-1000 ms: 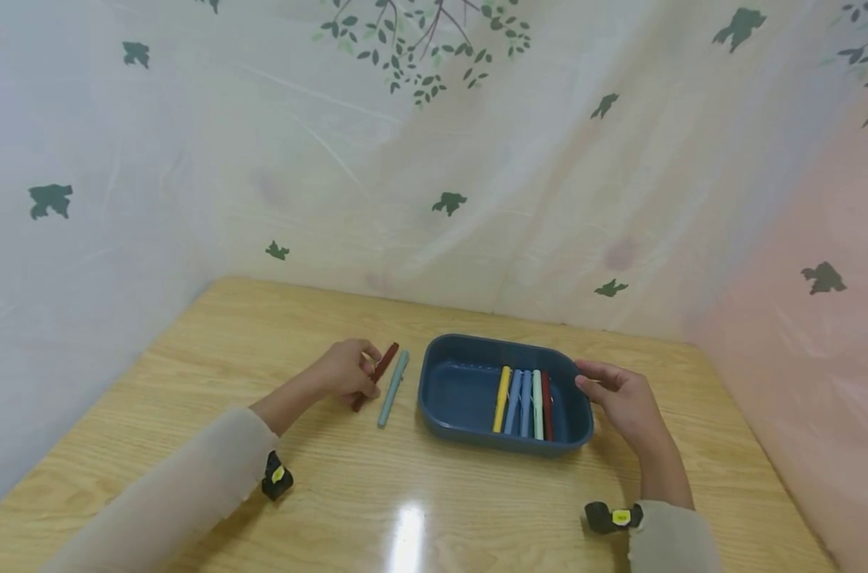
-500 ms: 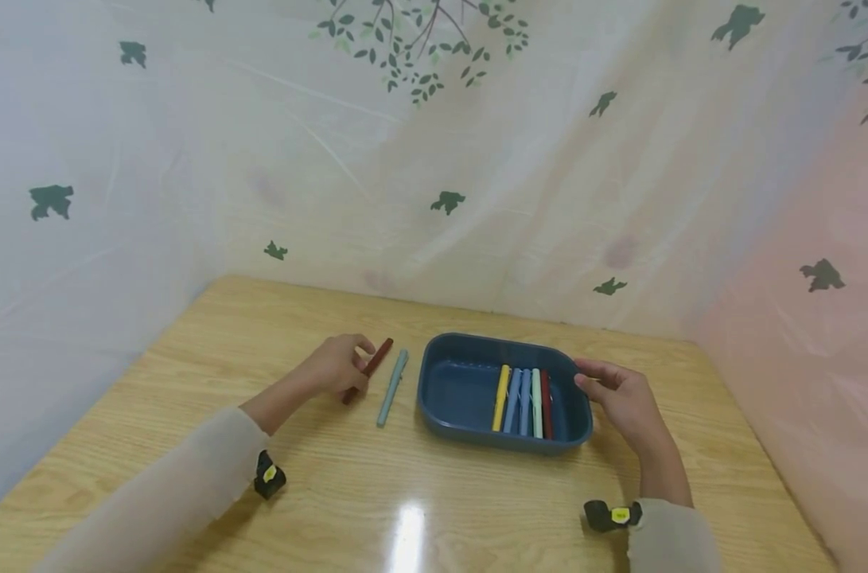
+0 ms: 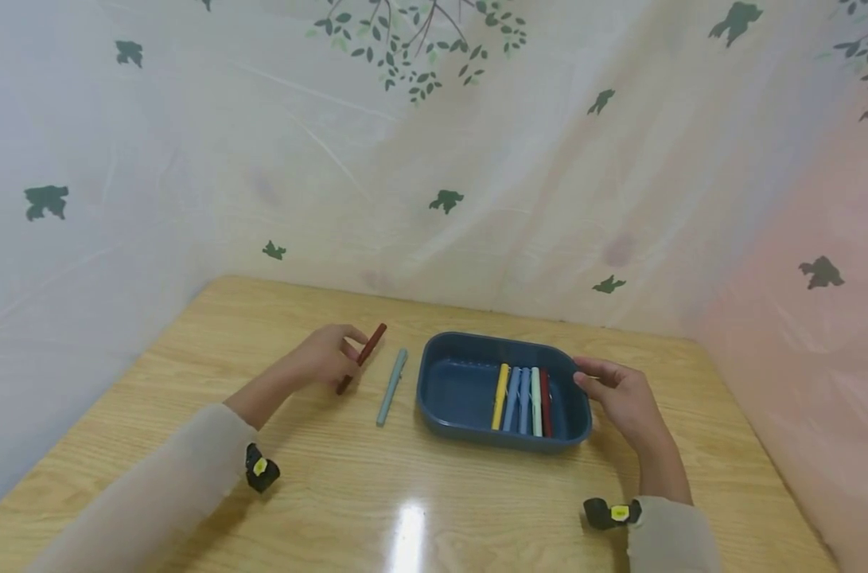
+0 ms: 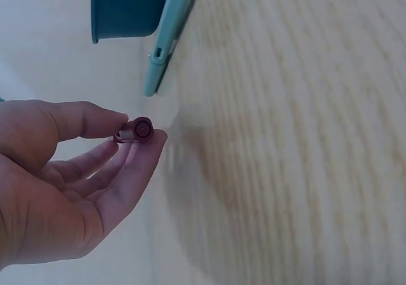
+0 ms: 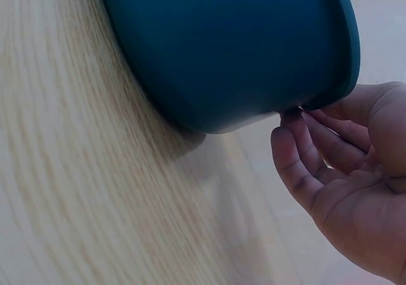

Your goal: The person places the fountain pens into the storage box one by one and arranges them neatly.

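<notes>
My left hand (image 3: 324, 356) pinches a dark red pen (image 3: 373, 343) between thumb and fingers. In the left wrist view the pen (image 4: 144, 129) points its round end at the camera, held above the table. Just right of that hand, a pale teal pen (image 3: 392, 387) lies on the wood. Beyond it stands a dark blue tray (image 3: 453, 391). My right hand (image 3: 627, 402) grips the tray's right end at the rim, fingers partly hidden. Inside the tray, towards the right, lie a yellow pen (image 3: 501, 398), two blue pens (image 3: 524, 402), a pale green pen (image 3: 537, 402) and another dark red pen (image 3: 546, 403).
The light wooden table (image 3: 319, 509) reaches back to a pale curtain (image 3: 362, 159) printed with birds and leaves. A black wrist camera (image 3: 261, 469) sits by the left cuff, a second wrist camera (image 3: 609, 513) by the right one.
My left hand has moved left and slightly farther back, carrying the dark red pen away from the teal pen and raising it a little. The right hand and the tray have stayed put.
</notes>
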Demonstrator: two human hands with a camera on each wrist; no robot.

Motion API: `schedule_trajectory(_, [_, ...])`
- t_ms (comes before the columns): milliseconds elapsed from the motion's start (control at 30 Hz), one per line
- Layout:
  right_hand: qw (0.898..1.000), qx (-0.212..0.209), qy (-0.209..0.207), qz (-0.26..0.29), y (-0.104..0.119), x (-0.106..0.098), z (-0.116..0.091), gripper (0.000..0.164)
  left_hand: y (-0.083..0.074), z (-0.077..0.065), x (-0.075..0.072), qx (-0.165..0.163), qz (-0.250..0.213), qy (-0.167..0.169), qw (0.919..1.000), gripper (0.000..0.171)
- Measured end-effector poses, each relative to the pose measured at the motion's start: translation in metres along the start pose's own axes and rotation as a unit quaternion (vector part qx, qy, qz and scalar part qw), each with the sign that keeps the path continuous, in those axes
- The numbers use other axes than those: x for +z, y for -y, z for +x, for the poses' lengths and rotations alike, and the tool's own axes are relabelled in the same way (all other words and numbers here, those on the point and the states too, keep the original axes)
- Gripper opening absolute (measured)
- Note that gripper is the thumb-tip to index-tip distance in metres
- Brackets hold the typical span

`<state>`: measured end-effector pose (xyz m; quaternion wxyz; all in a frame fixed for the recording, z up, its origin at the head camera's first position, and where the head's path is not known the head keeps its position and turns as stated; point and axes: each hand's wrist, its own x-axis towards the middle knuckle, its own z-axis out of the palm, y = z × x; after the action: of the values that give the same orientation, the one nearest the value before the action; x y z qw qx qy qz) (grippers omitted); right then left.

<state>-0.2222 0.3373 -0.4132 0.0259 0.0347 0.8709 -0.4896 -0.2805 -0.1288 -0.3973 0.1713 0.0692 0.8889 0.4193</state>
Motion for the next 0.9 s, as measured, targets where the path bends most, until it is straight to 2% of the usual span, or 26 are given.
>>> schedule_trajectory(100, [1.000,0.003,0.003,0.001,0.001,0.001,0.001,0.050,0.001,0.000,-0.004,0.008,-0.010,0.004,0.9999,0.052])
schedule_trajectory(367, [1.000,0.004,0.005,0.005,0.002,0.002,0.002,0.049,-0.001,0.003,-0.013,0.016,-0.070,0.016,0.9973,0.053])
schedule_trajectory(667, [1.000,-0.004,0.000,0.000,-0.001,0.001,0.002,0.050,-0.008,0.005,-0.019,0.025,-0.125,0.026,0.9915,0.053])
schedule_trajectory(900, [1.000,-0.009,-0.002,0.002,-0.003,0.000,0.000,0.052,-0.019,0.007,-0.019,0.032,-0.157,0.024,0.9869,0.053])
